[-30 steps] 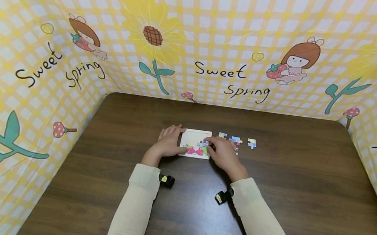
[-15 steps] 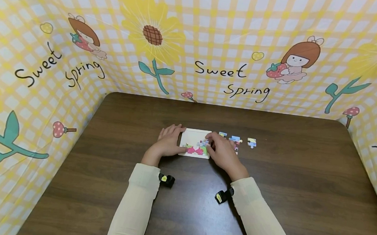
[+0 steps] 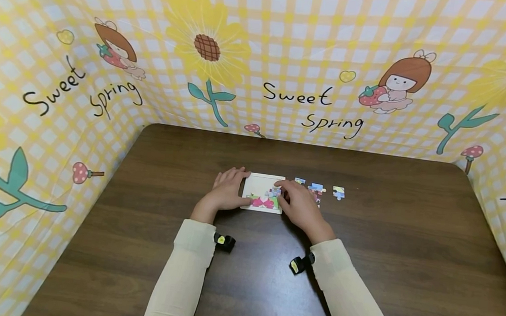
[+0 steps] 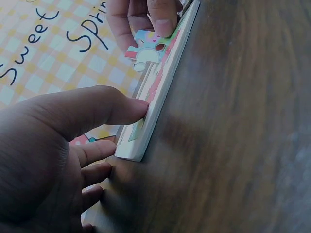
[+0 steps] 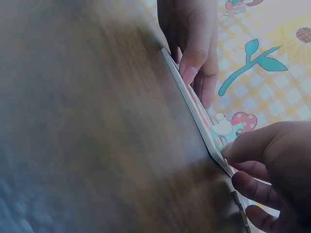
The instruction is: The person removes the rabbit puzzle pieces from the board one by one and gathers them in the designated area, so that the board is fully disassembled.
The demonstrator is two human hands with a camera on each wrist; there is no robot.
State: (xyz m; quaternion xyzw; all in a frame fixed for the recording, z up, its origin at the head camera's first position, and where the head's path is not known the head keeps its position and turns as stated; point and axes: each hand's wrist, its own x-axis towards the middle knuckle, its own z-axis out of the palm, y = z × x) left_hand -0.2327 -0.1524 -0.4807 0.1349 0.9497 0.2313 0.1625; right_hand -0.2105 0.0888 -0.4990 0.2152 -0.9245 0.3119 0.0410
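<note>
Left wrist view: steadying frame (image 4: 131, 151) with spread left hand (image 4: 48, 138), pinching puzzle piece (image 4: 146, 52) in right hand (image 4: 141, 17), seemingly fitting it, needing alignment before pressing.

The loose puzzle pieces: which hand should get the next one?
Probably the right hand: it's beside those loose pieces, while the left hand, farther off, touches the left side of the white tray.

I can't see some puzzle pieces (image 3: 299, 181) whole toward the far edge of the table (image 3: 409, 244): the right hand (image 3: 302, 205) hides bits, and my head view loses its near edge.
</note>
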